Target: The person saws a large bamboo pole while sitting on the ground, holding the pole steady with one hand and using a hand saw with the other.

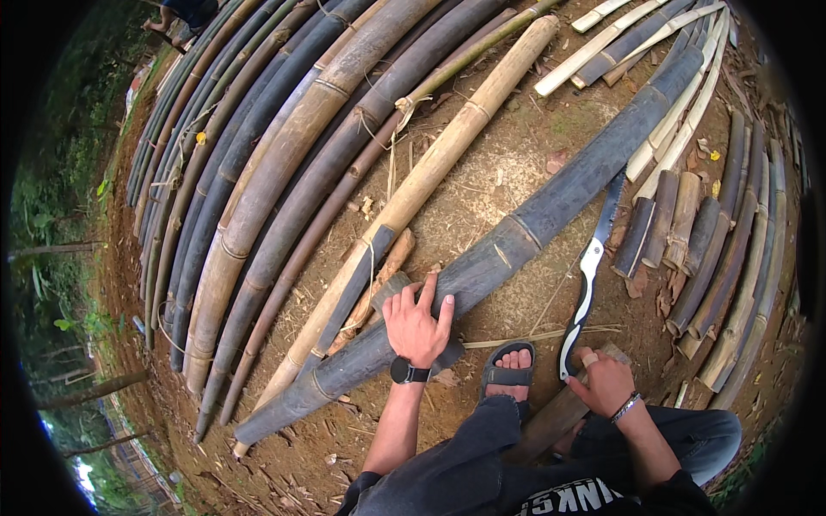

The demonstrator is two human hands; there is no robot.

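A long dark bamboo pole lies slanted across the ground in front of me. My left hand rests on its nearer part, palm down and fingers spread. To the right is a pruning saw with a white and black handle. Its blade points away from me and comes up against the pole's right side. My right hand is closed at the handle's near end, thumb and bent fingers by it; part of the grip is hidden. Beneath that hand is a short log.
Many bamboo poles lie side by side on the left. A pale pole runs beside the dark one. Cut short pieces and split strips lie on the right. My sandalled foot is close to the dark pole.
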